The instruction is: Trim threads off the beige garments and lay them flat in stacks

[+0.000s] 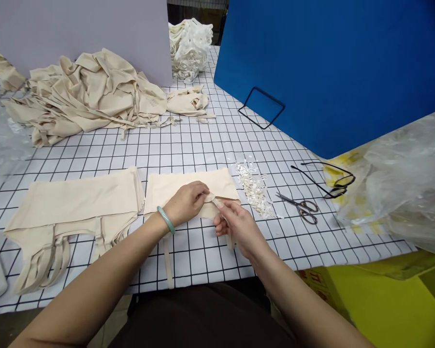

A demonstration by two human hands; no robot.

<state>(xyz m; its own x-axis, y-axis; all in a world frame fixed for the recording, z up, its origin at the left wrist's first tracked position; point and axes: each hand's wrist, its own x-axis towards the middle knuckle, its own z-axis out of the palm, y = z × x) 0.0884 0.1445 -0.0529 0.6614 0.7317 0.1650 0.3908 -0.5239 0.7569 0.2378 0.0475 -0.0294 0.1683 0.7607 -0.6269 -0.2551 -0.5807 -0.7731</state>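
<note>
A beige strapped garment [188, 182] lies flat in front of me on the checked cloth. My left hand [188, 199], with a pale green bangle on its wrist, pinches the garment's edge where a strap begins. Just right of it, my right hand [235, 220] is closed on the same garment's strap, its thumb and index finger pressed together. One loose strap [167, 263] hangs down toward the table's front edge. Small scissors [300, 207] lie apart from both hands, to the right. A neat stack of similar garments [79, 200] rests to the left.
White clippings [254, 188] are heaped right of the garment. Behind lie a rumpled beige garment pile [94, 96] and a white strap bundle [190, 48]. Eyeglasses [333, 181], a blue panel [329, 72], clear plastic [402, 179] and a yellow box [380, 299] are on the right.
</note>
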